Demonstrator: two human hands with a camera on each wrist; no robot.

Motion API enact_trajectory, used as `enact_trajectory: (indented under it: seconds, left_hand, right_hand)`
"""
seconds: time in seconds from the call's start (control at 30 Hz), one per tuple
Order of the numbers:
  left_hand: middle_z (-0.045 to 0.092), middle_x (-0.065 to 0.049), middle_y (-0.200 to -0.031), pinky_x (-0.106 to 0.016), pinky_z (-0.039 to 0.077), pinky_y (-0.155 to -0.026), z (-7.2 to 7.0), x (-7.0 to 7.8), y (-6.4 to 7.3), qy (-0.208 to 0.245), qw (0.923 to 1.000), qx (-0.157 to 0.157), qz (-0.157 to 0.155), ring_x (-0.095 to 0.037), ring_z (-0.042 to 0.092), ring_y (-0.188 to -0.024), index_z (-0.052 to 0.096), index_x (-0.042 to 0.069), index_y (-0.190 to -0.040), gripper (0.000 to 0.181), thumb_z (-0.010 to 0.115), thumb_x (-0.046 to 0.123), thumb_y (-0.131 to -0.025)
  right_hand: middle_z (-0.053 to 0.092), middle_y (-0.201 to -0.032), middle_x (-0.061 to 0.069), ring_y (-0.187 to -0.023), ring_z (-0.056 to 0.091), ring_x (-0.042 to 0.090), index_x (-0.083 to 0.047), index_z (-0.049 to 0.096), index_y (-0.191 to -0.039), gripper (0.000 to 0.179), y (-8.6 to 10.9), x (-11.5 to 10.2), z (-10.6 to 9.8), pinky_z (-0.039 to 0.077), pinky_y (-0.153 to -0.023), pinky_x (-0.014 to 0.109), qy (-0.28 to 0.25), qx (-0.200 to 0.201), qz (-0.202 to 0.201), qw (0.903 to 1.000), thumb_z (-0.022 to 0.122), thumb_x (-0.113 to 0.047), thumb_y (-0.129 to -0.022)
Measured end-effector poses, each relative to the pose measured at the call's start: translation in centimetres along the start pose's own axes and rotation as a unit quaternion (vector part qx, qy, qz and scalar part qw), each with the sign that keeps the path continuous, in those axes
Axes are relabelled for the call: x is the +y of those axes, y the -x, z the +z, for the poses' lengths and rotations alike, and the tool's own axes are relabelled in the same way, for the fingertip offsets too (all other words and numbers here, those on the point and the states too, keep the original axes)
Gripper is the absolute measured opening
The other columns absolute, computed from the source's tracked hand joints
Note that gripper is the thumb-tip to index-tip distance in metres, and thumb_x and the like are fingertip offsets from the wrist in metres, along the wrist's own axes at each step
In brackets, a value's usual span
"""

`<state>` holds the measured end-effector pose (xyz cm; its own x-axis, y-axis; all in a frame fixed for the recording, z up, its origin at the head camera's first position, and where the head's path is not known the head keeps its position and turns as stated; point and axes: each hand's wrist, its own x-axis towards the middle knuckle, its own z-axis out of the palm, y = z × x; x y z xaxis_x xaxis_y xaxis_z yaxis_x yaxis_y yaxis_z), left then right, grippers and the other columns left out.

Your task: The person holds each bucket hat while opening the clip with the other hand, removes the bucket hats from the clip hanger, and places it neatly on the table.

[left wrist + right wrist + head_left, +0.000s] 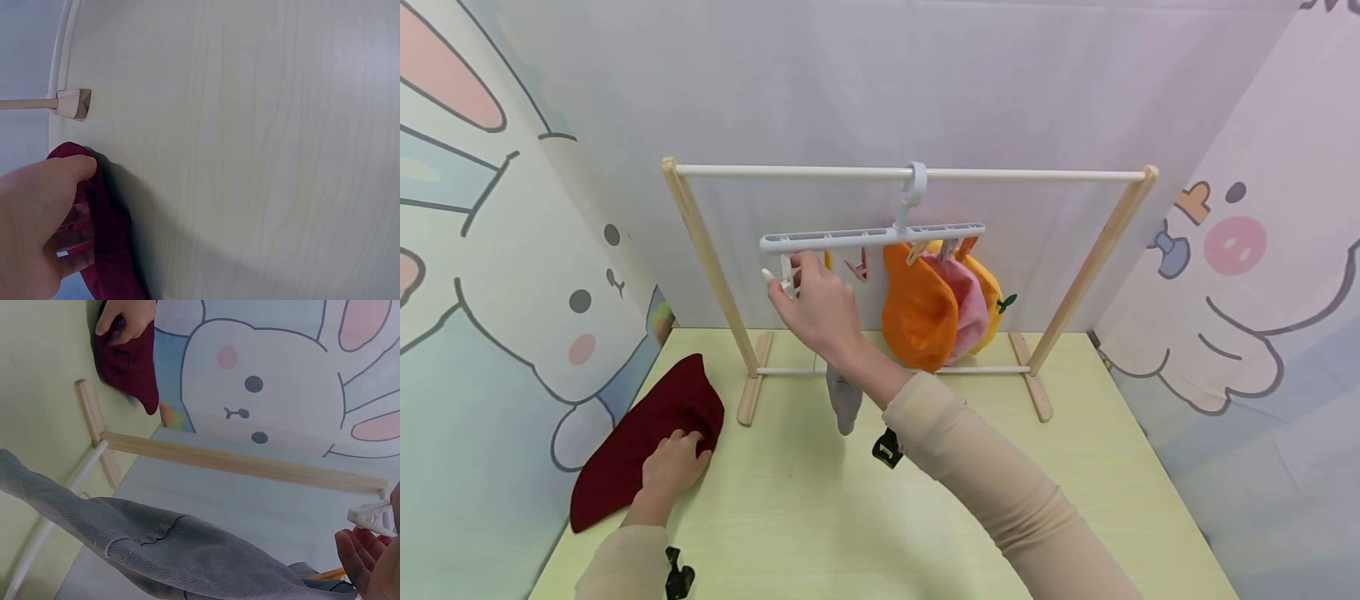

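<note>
At the left of the table my left hand (672, 468) grips the edge of a dark red cloth hat (617, 454), with thumb outside and fingers inside the fabric in the left wrist view. My right hand (823, 308) is raised to the left end of a pale clip hanger (835, 241) and pinches a white clip (367, 515) there. Below that hand a grey ribbed fabric hat (169, 547) hangs from a yellow clip (330, 574), mostly hidden by the forearm in the head view. An unused pink clip (859, 267) dangles beside it.
Orange (917, 308), pink (972, 308) and yellow (992, 287) hats hang overlapping from the hanger's right half. The hanger hooks over the white rod (1037, 175) of a wooden rack (1093, 267). Printed cloth walls (1247, 333) enclose both sides.
</note>
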<state>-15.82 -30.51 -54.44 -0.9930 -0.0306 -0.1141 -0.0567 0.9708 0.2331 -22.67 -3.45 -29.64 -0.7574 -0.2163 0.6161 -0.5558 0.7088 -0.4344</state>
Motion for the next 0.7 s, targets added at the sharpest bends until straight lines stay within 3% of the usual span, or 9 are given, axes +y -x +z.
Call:
enact_trajectory:
  seconds: [0.7]
  left_hand:
    - [0.052,-0.029,-0.105,-0.056,0.045,-0.071,-0.05,0.24,0.29,0.010,0.9999,-0.004,0.002,-0.044,0.051,-0.093,0.055,-0.006,-0.115,0.039,0.057,0.020,-0.085]
  right_hand:
    - [0.067,-0.090,-0.001,-0.073,0.065,0.006,-0.011,0.057,-0.105,0.031,0.10,0.70,-0.94,0.049,-0.062,0.024,-0.009,0.015,-0.017,0.9997,0.059,-0.036,-0.087]
